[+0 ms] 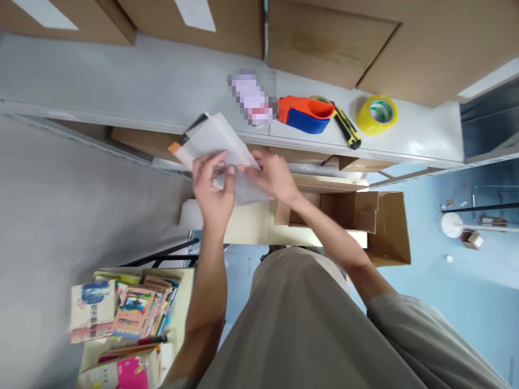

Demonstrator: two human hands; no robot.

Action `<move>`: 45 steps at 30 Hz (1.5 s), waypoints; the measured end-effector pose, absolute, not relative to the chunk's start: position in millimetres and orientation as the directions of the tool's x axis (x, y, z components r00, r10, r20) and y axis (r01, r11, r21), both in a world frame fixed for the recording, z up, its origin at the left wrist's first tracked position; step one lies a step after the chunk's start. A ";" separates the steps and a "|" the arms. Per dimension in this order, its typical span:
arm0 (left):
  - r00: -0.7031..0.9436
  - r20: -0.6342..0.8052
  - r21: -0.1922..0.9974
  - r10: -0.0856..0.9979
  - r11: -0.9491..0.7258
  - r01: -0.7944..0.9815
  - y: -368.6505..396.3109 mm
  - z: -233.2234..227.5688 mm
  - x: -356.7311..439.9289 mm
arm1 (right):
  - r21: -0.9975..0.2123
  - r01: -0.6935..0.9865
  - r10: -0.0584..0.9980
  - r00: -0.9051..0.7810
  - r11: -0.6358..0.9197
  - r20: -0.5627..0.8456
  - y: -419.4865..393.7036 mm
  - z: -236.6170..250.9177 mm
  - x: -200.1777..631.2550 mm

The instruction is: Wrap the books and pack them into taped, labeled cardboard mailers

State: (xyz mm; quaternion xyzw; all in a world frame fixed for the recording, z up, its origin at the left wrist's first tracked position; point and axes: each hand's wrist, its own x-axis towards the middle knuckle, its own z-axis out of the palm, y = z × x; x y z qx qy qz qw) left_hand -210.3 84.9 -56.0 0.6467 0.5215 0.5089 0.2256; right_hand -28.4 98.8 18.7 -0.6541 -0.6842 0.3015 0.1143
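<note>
In front of me is a flat white packet (221, 135) in thin, slightly see-through wrapping, tilted near the shelf's front edge. A black strip and an orange corner show at its far left end; what is inside I cannot make out. My left hand (213, 183) is closed on its near side, with thumb and fingers bent together. My right hand (275, 175) pinches the wrapping at the right edge, fingertips close to the left thumb.
On the grey shelf (162, 81) lie a blurred-out phone (251, 97), an orange and blue tape dispenser (306, 114), a yellow-black utility knife (346, 127) and a yellow tape roll (377, 114). Cardboard boxes (316, 48) stand behind. An open carton (387, 229) is below right; books (133, 310) lie lower left.
</note>
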 end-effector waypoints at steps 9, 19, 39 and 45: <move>0.374 0.590 0.538 0.716 -0.693 0.479 35.7 69.8 -78.6 | -0.266 0.958 0.986 -0.136 0.107 -0.095 -3.5 126.9 177.7; 0.719 0.026 0.627 0.694 -0.572 0.529 35.6 -82.0 -3.5 | -0.171 0.969 0.866 -0.239 0.181 -0.438 -23.1 -18.4 234.5; 0.706 -0.494 0.392 0.508 -0.594 0.702 67.4 -201.7 17.6 | -0.224 0.968 0.735 -0.232 0.112 -0.637 8.8 -157.1 207.3; 0.698 -0.506 0.381 0.507 -0.595 0.708 56.2 -208.5 23.2 | -0.200 0.978 0.737 -0.178 0.060 -0.652 -1.8 -167.0 204.8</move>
